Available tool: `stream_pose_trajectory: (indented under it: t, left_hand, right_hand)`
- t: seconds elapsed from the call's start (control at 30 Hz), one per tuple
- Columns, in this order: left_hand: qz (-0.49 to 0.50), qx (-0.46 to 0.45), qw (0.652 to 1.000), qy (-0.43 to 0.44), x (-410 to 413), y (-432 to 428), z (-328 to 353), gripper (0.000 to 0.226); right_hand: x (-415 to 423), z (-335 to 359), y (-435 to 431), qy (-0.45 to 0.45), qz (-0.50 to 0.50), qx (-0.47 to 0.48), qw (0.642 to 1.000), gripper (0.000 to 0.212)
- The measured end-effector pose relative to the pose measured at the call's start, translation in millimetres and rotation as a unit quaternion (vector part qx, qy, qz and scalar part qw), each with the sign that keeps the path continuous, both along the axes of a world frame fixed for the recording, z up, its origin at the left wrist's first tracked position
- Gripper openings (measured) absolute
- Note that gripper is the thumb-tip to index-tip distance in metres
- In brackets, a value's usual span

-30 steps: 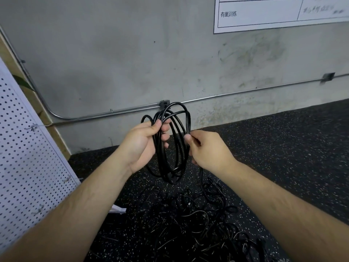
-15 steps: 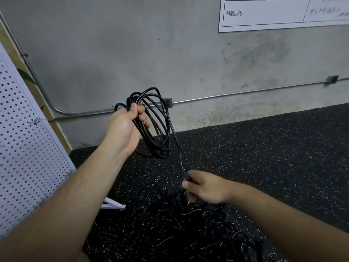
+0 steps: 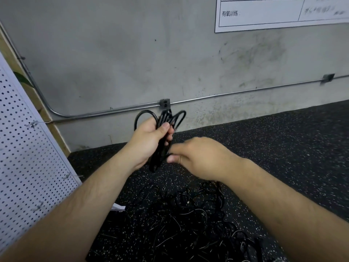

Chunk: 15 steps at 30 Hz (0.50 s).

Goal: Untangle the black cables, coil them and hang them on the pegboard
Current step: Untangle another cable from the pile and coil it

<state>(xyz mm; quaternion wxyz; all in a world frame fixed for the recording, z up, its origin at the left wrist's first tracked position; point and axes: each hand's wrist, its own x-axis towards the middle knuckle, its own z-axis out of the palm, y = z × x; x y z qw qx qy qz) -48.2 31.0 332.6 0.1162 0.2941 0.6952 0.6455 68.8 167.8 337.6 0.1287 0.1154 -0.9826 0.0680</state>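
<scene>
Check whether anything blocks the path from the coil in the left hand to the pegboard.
Nothing visible does. The left hand grips the coiled cable, and only open air lies between it and the pegboard at left. The right hand is at the coil's lower end.

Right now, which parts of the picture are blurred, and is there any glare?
Head view: the right hand and the coiled cable in the left hand are motion-blurred; the pegboard is sharp; the wall conduit looks bowed by the wide lens; no glare, soft even light.
</scene>
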Motion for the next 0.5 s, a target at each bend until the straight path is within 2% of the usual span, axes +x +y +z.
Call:
stream_pose_trajectory:
  t: [0.07, 0.13, 0.23, 0.3, 0.4, 0.5]
  left_hand:
    - [-0.042, -0.020, 0.999, -0.004, 7, 2, -4, 0.014]
    - [-0.086, -0.008, 0.995, -0.046, 16, 6, -7, 0.015]
    - [-0.131, 0.056, 0.978, -0.150, 23, 8, -4, 0.014]
    - [-0.155, 0.097, 0.962, -0.205, 23, 8, -2, 0.016]
    - [-0.166, 0.127, 0.952, -0.225, 21, 10, 5, 0.012]
    - [-0.156, 0.173, 0.946, -0.226, 12, 6, 17, 0.015]
  right_hand:
    - [-2, 3, 5, 0.046, -0.020, -0.054, 0.997, 0.043]
    - [-2, 5, 9, 0.072, -0.085, -0.103, 0.988, 0.047]
    - [0, 11, 14, 0.086, -0.223, -0.157, 0.958, 0.069]
    - [-1, 10, 18, 0.101, -0.255, -0.170, 0.946, 0.075]
    - [-1, 7, 24, 0.122, -0.209, -0.230, 0.943, 0.062]
    - [4, -6, 45, 0.093, -0.114, -0.309, 0.940, 0.040]
